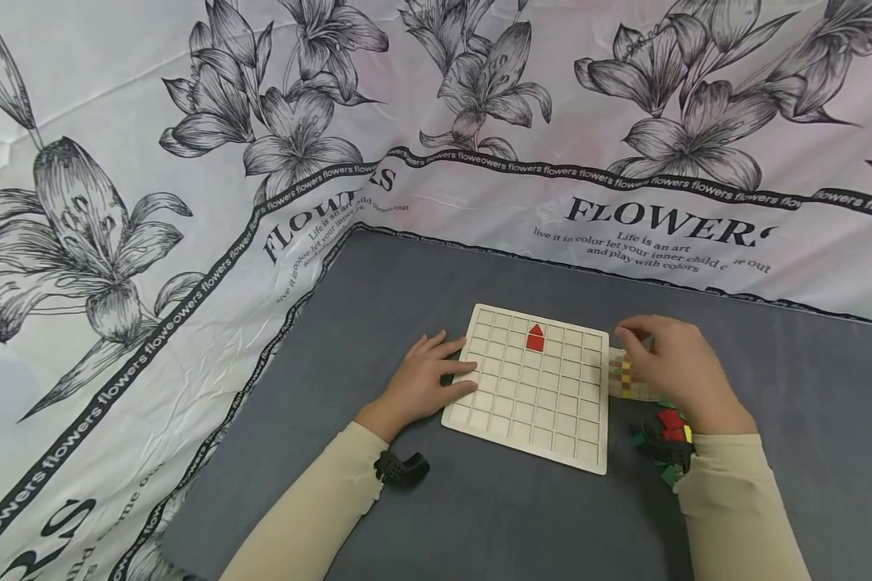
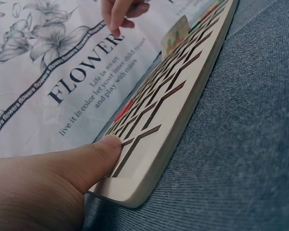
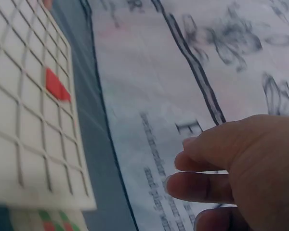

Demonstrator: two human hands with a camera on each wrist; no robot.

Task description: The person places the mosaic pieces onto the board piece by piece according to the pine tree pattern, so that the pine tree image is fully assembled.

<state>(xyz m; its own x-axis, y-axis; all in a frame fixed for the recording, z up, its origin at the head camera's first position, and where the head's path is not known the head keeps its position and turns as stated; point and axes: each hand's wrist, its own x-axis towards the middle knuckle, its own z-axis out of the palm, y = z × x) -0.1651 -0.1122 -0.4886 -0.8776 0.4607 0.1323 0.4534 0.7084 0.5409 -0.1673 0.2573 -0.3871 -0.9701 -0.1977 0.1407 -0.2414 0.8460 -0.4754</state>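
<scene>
A pale square board (image 1: pixel 530 387) with a grid of recesses lies on the grey surface. Two red pieces, a square (image 1: pixel 534 343) and a triangle (image 1: pixel 536 329), sit in its upper part, the triangle above the square. My left hand (image 1: pixel 425 379) rests at the board's left edge with fingers spread; the thumb (image 2: pixel 98 156) touches the board's corner area. My right hand (image 1: pixel 679 367) hovers past the board's right edge, fingers loosely bent with nothing visible between them, above a patterned card (image 1: pixel 625 379). In the right wrist view the red pieces (image 3: pixel 56 86) show on the board.
Red, green and yellow pieces (image 1: pixel 672 424) lie in a pile right of the board, partly hidden by my right wrist and its black strap. A white flower-printed cloth (image 1: pixel 480 186) stands behind and to the left of the grey table (image 1: pixel 400 282).
</scene>
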